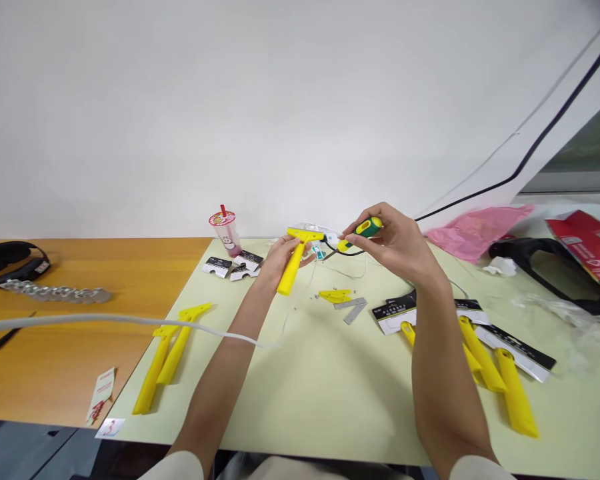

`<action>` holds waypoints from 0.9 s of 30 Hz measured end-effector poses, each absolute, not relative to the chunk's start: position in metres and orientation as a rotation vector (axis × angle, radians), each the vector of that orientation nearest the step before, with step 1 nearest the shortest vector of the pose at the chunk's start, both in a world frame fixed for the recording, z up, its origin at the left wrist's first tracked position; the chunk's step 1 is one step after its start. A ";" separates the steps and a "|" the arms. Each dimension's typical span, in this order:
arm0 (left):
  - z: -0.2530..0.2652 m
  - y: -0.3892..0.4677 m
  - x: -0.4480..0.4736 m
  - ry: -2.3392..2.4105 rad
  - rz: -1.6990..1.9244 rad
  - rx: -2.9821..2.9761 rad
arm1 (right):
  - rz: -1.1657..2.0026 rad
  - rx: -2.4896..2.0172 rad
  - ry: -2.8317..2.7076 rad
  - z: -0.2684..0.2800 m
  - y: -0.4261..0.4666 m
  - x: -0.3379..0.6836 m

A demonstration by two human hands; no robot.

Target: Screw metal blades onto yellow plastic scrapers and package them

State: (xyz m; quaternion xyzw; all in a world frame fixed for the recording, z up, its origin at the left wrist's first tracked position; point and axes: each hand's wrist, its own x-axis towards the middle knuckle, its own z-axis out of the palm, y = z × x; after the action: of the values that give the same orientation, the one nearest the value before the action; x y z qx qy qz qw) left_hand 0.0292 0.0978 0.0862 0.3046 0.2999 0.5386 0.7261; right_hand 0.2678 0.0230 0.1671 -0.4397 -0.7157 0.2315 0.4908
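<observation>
My left hand (276,260) is closed around a yellow scraper (291,270), its wide head up and its handle slanting down toward me. My right hand (400,245) grips a screwdriver (367,228) by its green and yellow handle. The shaft slants down to the left, near the scraper's head; whether the tip touches anything, I cannot tell. Below the hands lie yellow plastic plates (335,295) and flat grey metal blades (351,310), with tiny dark bits scattered around them. Two more yellow scrapers (173,350) rest by my left forearm.
Several yellow handles (516,393) and black-and-white cards (517,350) lie around my right forearm. A drink cup (227,233) with a straw stands at the back left beside more cards (217,267). A white cable (130,320) crosses the left side. Pink plastic (480,230) lies back right.
</observation>
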 end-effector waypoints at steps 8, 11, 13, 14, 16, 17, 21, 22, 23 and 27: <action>0.071 0.101 0.037 0.673 1.035 0.697 | 0.736 -1.153 -1.921 0.161 0.030 0.271; 0.061 0.105 0.039 0.694 0.993 0.721 | 0.822 -1.213 -2.057 0.151 0.044 0.270; 0.054 0.108 0.040 0.716 0.970 0.734 | 0.843 -1.232 -2.138 0.144 0.054 0.268; 0.051 0.109 0.041 0.723 0.957 0.740 | 0.856 -1.238 -2.178 0.140 0.058 0.267; 0.047 0.110 0.042 0.736 0.932 0.751 | 0.896 -1.249 -2.235 0.133 0.066 0.264; 0.045 0.110 0.043 0.740 0.920 0.755 | 0.906 -1.248 -2.253 0.130 0.069 0.264; 0.040 0.111 0.044 0.741 0.888 0.744 | 0.840 -1.212 -2.303 0.123 0.076 0.267; 0.038 0.111 0.044 0.740 0.878 0.739 | 0.830 -1.206 -2.317 0.122 0.077 0.269; 0.035 0.111 0.045 0.742 0.867 0.736 | 0.829 -1.200 -2.333 0.121 0.078 0.271; 0.025 0.112 0.049 0.751 0.804 0.740 | 0.836 -1.177 -2.404 0.118 0.081 0.275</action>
State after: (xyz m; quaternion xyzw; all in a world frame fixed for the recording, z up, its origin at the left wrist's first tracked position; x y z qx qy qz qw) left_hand 0.0485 0.1119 0.0249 0.3436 0.3486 0.3732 0.7881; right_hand 0.2747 0.0806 0.1183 -0.4138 -0.8451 0.2940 0.1677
